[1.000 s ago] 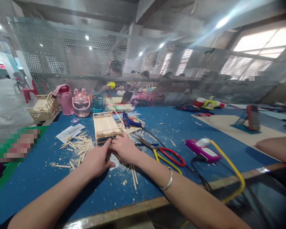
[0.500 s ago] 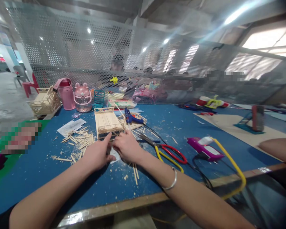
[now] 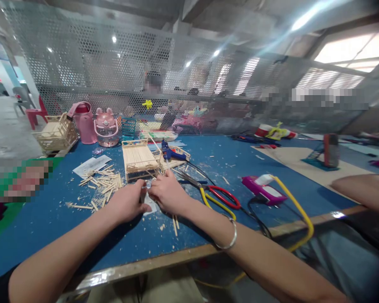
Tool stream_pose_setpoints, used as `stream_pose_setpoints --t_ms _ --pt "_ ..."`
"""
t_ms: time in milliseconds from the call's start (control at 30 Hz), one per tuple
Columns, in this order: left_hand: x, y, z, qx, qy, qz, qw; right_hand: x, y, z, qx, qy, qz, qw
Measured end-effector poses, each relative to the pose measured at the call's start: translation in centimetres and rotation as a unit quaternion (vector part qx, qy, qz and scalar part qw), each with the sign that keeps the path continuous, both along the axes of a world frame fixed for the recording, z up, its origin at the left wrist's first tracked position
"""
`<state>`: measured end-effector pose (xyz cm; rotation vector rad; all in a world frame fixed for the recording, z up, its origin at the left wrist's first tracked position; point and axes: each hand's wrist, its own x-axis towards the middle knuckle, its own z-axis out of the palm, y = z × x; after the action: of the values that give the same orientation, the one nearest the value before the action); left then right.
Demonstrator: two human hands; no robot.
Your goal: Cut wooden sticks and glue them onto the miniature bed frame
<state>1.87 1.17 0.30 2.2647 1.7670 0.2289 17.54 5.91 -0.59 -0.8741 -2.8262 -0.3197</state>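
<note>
A small bed-like model of thin wooden sticks [image 3: 139, 158] stands on the blue tabletop, just beyond my hands. My left hand [image 3: 128, 201] rests at its near side, thumb and forefinger apart with a gap between them; its other fingers are mostly hidden. Close beside it, my right hand [image 3: 169, 194] has its fingers curled together in a pinch, and what they hold, if anything, cannot be made out. A white slip of paper [image 3: 150, 205] lies beneath the hands. Loose cut sticks [image 3: 105, 181] are heaped left of the model. Behind my right hand sits a blue glue gun [image 3: 173, 152].
Scissors with red and yellow handles [image 3: 222, 196] and a purple device with a yellow bent tube [image 3: 265, 191] lie to the right. A pink bottle [image 3: 84, 126], a clear cup [image 3: 106, 130] and another stick model [image 3: 55, 132] stand back left. Another person's arm [image 3: 353, 185] is at right.
My hands have drawn slightly back from the model's front edge, so more of its front shows. The whole view has shifted a little; other things keep their places.
</note>
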Motion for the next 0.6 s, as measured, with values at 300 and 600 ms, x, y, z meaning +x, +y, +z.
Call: stream_pose_setpoints --t_ms 300,600 --pt "0.24 -0.03 -0.15 -0.011 -0.009 0.011 1.0 0.5 -0.2 -0.34 -0.006 0.016 0.004 1.0" --pt "0.23 -0.11 -0.08 0.001 0.005 0.001 1.0 0.05 -0.27 -0.24 0.01 0.011 -0.005 1.0"
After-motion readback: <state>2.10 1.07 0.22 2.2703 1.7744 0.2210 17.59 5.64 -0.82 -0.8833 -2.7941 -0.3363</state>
